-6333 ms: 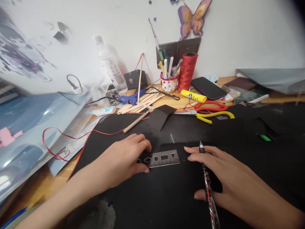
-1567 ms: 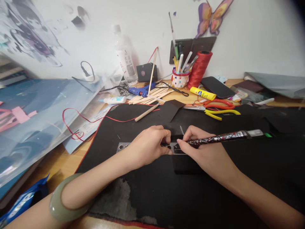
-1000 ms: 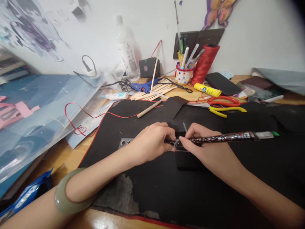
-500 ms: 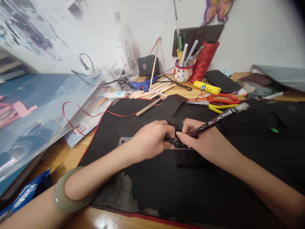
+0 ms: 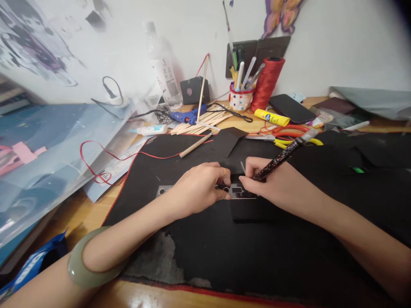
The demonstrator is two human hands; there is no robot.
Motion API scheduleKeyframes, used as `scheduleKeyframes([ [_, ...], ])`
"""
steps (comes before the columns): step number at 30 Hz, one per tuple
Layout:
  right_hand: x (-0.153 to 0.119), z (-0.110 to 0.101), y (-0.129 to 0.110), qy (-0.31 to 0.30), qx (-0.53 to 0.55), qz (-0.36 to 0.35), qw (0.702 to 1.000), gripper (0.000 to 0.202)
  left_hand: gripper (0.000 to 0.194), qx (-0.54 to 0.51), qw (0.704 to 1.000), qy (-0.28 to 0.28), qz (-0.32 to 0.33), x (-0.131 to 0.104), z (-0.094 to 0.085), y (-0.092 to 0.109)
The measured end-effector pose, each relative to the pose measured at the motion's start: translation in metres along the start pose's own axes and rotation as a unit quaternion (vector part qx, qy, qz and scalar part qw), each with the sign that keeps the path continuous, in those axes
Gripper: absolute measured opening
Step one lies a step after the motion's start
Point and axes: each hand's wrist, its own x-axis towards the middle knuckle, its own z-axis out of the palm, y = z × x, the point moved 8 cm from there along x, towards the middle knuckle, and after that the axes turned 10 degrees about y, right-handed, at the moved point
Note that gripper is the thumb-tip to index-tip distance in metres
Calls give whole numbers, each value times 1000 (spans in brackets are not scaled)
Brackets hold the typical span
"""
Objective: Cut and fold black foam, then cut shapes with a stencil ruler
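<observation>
Left hand (image 5: 199, 188): our fingers press flat on the metal stencil ruler (image 5: 237, 191).
Right hand (image 5: 272, 188): fingers pinch the pen (image 5: 282, 155), tip at a cut-out.
Ruler: lies on a black card piece (image 5: 253, 209) – mid-surface.
Progress: we judge tracing underway – marks not visible.

A thick pale-green bangle (image 5: 84, 273) is worn on the left wrist, a thin gold ring (image 5: 224, 171) at 1 o'clock on the left hand (image 5: 199, 188); arms bare, no sleeves.
</observation>
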Motion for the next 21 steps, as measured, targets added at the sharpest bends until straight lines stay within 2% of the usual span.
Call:
scheduleKeyframes([
  [6,-3,1,-8,6,-33,-29,999,20,12,-2,1000,0,7,-1,0,0],
  [12,-3,1,-14,39,-83,-74,993,20,14,-15,1000,9,14,1,0,-1],
  [21,-4,0,-17,41,-67,-79,994,22,14,-25,1000,8,13,0,0,-2],
])
